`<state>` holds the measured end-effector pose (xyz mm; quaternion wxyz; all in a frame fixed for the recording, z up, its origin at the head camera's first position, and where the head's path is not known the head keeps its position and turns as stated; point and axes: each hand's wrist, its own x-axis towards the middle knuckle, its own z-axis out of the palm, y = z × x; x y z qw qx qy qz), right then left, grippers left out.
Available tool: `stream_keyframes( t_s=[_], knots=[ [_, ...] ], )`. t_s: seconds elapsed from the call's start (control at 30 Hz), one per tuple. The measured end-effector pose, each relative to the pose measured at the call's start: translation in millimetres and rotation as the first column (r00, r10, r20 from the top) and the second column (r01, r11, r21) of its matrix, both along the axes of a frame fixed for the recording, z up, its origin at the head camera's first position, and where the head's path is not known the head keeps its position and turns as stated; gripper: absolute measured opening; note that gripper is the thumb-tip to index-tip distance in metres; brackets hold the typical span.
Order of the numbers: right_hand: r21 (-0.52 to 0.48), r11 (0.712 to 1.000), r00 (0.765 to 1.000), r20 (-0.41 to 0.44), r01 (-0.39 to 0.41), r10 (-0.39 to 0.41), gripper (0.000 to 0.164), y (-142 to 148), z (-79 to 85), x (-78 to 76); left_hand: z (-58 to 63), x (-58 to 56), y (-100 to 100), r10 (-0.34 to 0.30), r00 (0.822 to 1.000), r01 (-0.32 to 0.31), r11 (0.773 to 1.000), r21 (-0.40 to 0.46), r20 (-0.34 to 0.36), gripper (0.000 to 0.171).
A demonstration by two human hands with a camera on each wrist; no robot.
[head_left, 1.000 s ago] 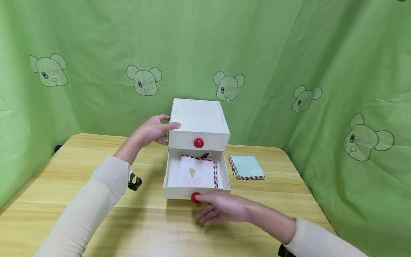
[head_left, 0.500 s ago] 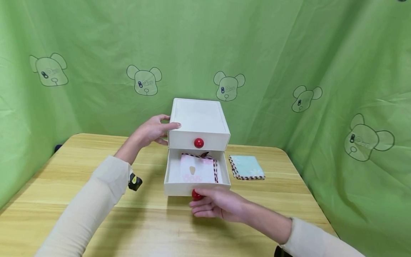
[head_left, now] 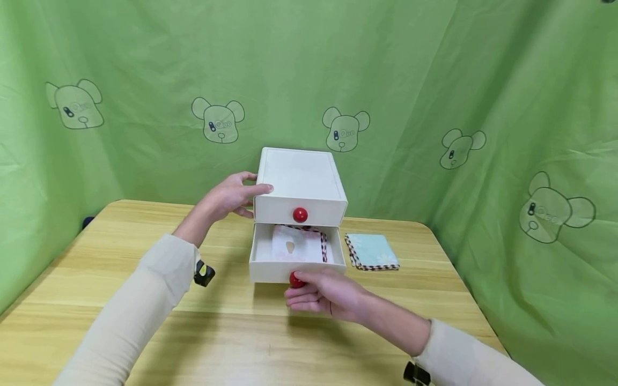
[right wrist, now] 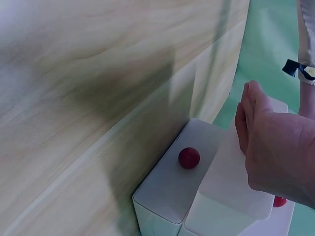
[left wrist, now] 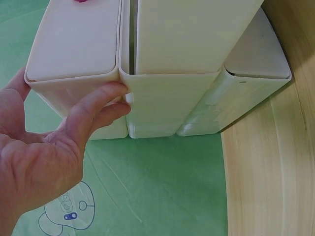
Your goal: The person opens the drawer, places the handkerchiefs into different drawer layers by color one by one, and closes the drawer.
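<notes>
A white drawer cabinet (head_left: 298,172) stands toward the back of the table, its middle drawer (head_left: 272,272) pulled partway out. Inside lies a folded white-and-pink cloth (head_left: 303,247) with a checked border. My right hand (head_left: 333,296) pinches the red knob (head_left: 293,279) of that drawer, thumb on it and the other fingers below. The right wrist view shows the back of this hand (right wrist: 278,147) covering the knob. My left hand (head_left: 226,198) rests spread against the cabinet's left side, thumb on the top edge. In the left wrist view, its fingertips (left wrist: 115,90) touch near the seam between two tiers.
A folded light-blue cloth (head_left: 372,251) with a checked border lies on the wooden table (head_left: 232,327), right of the cabinet. The top drawer's red knob (head_left: 300,215) faces forward. Below the middle drawer sits a closed bottom drawer (right wrist: 202,140). A green curtain (head_left: 289,64) hangs behind.
The middle drawer has slid back into the cabinet by some distance, with my right hand moving along at its knob. My left hand has stayed in place.
</notes>
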<state>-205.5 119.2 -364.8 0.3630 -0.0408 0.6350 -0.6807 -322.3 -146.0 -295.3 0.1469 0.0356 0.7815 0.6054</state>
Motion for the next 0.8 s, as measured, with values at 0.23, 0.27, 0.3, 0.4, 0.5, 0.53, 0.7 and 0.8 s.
stream_keyframes(
  t_s=[0.23, 0.27, 0.3, 0.4, 0.5, 0.53, 0.7, 0.8],
  knots=[
    [-0.013, 1.000, 1.000, 0.002, 0.020, -0.020, 0.039, -1, -1.9, -10.1, -1.0, -0.1, 0, -0.004, 1.000, 0.004, 1.000, 0.016, -0.004, 0.086],
    [-0.014, 1.000, 1.000, 0.002, 0.023, -0.023, 0.039, -1, -2.2, -11.4, -0.9, 0.1, 0, -0.003, 1.000, 0.003, 1.000, 0.016, -0.003, 0.086],
    [-0.016, 1.000, 1.000, 0.001, 0.026, -0.026, 0.039, -2, -2.4, -12.8, -1.1, -0.1, 0, -0.003, 1.000, 0.003, 1.000, 0.016, -0.003, 0.086],
    [-0.020, 0.999, 1.000, -0.004, 0.028, -0.028, 0.041, -3, -3.0, -16.6, -1.2, -0.1, 0, -0.002, 1.000, 0.002, 1.000, 0.017, 0.003, 0.086],
    [-0.026, 0.999, 0.999, -0.008, 0.034, -0.034, 0.042, -3, -3.6, -20.8, -1.0, 0.5, 1, 0.000, 1.000, 0.000, 1.000, 0.019, 0.008, 0.087],
    [-0.027, 0.999, 0.999, -0.009, 0.036, -0.036, 0.042, -3, -3.7, -22.3, -0.8, 0.9, 1, 0.001, 1.000, -0.001, 1.000, 0.020, 0.009, 0.087],
    [-0.033, 0.998, 0.999, -0.006, 0.047, -0.047, 0.040, -3, -4.4, -30.1, -0.3, 1.6, 1, 0.001, 1.000, -0.001, 1.000, 0.022, 0.005, 0.087],
    [-0.040, 0.998, 0.998, -0.006, 0.058, -0.059, 0.040, -4, -4.9, -35.6, -0.3, 1.5, 1, 0.000, 1.000, -0.001, 1.000, 0.026, 0.006, 0.087]
  ],
)
